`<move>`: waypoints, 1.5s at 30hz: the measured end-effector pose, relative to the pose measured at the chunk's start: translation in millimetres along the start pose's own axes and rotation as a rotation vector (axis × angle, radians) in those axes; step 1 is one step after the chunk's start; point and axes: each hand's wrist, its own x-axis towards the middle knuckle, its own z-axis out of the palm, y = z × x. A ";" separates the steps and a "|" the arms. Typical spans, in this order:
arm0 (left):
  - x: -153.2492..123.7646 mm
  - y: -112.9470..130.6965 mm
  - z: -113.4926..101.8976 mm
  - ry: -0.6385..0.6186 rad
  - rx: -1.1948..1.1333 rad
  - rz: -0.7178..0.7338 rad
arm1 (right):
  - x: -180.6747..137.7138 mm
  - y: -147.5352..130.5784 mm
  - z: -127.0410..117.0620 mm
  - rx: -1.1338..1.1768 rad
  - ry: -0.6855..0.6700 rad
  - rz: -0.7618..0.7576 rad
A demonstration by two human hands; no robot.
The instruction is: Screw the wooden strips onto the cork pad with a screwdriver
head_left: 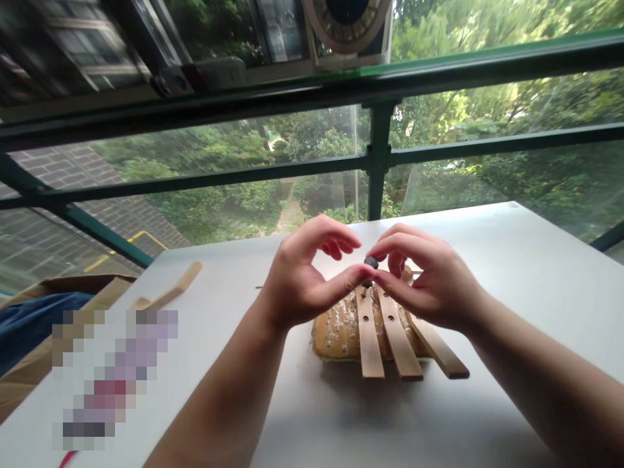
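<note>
My right hand (424, 273) pinches a small dark knob-like piece (371, 261) between thumb and index finger. My left hand (312, 270) has its thumb tip against the same piece, while its index finger stays apart and curled above. Just below the fingers are wooden slats with dark-rimmed holes: a left slat (370, 344), a middle slat (402, 344) and a right slat (441, 351). They rest on a brown, rounded block (334, 331) with a shiny, bumpy cover. The fingers partly hide the slats' far ends.
A white table (234, 409) carries everything. To the left lie another wooden piece (175, 289) and a pixelated object (121, 377). A thin dark item (259, 286) lies beside my left wrist. Beyond the table's left edge stands a cardboard box (112, 286). A green railing (377, 156) runs behind.
</note>
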 end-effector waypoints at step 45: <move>-0.7 10.5 7.7 -0.121 0.050 0.024 | 0.0 23.8 7.4 0.034 -0.364 0.054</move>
